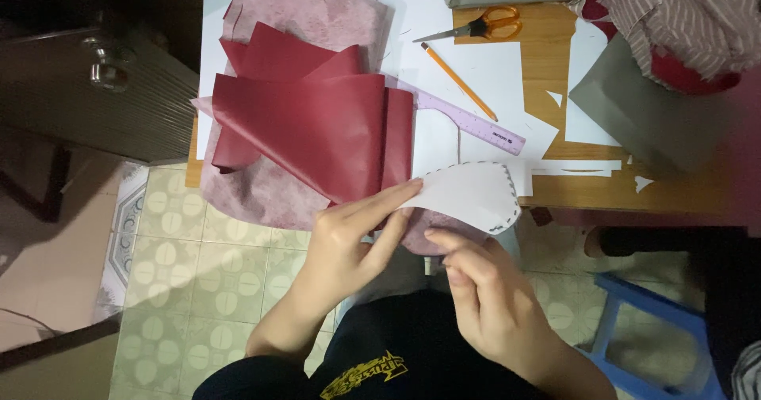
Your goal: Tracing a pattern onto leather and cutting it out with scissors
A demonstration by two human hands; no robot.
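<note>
- Head view, the grip: the left hand (pixel 349 237) has its fingers stretched flat along the edge of a white paper pattern (pixel 468 198), pinching it against the pink fabric (pixel 254 194) beneath; the right hand (pixel 483 289) has fingertips drawn together at the lower edge of the same fabric, just under the pattern, clamped on a fold of it as far as I can tell.
- The pattern is a curved, cut-out shape with a dashed line drawn along its rounded edge. It hangs past the front edge of the table (pixel 555 59), between the two hands.
- Dark red sheets (pixel 317 122) lie folded and fanned on the pink fabric, touching the left fingertips.
- Further back lie a purple ruler (pixel 476 126), an orange pencil (pixel 458 81) and orange-handled scissors (pixel 483 26), all untouched, with white paper scraps (pixel 579 166) around them.
- Progress, as a judgement: the pattern is already drawn and cut out, so that part looks done; it is only being laid on the fabric, and no tracing or cutting of the fabric shows yet.
</note>
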